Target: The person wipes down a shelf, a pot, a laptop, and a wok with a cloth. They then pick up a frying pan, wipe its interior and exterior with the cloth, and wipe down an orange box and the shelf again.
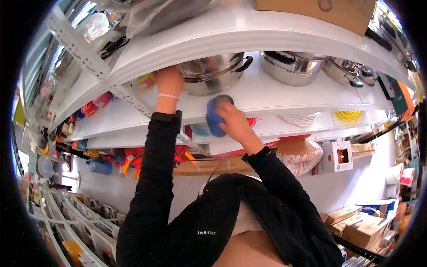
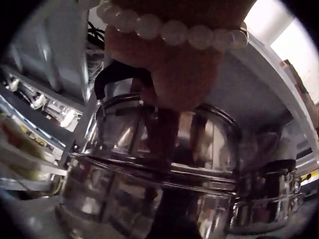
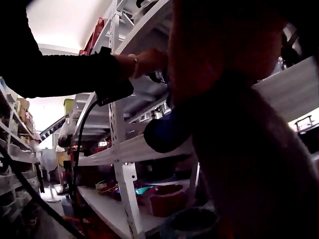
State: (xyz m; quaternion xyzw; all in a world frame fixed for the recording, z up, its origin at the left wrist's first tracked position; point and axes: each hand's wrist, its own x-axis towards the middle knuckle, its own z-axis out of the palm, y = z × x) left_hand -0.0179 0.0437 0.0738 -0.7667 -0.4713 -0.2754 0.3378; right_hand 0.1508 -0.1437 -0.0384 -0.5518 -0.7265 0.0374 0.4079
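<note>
A lidded stainless steel pot (image 1: 213, 84) stands on the white shelf, with a black loop handle (image 1: 244, 64) at its right side. My left hand (image 1: 169, 81), with a beaded bracelet at the wrist, is at the pot's left side. In the left wrist view this hand (image 2: 174, 74) overlaps the pot's shiny lid (image 2: 199, 134) beside a black handle (image 2: 124, 72); its fingers are hidden, so I cannot tell its grip. My right hand (image 1: 233, 120) holds a blue and dark grey cloth (image 1: 213, 118) at the shelf's front edge, in front of the pot.
More steel pots (image 1: 291, 69) stand to the right on this shelf. A higher shelf (image 1: 222, 33) hangs close above the pots. A perforated white post (image 1: 84, 53) rises at the left. Coils of white cord (image 1: 302, 119) and yellow cord (image 1: 348, 116) lie below.
</note>
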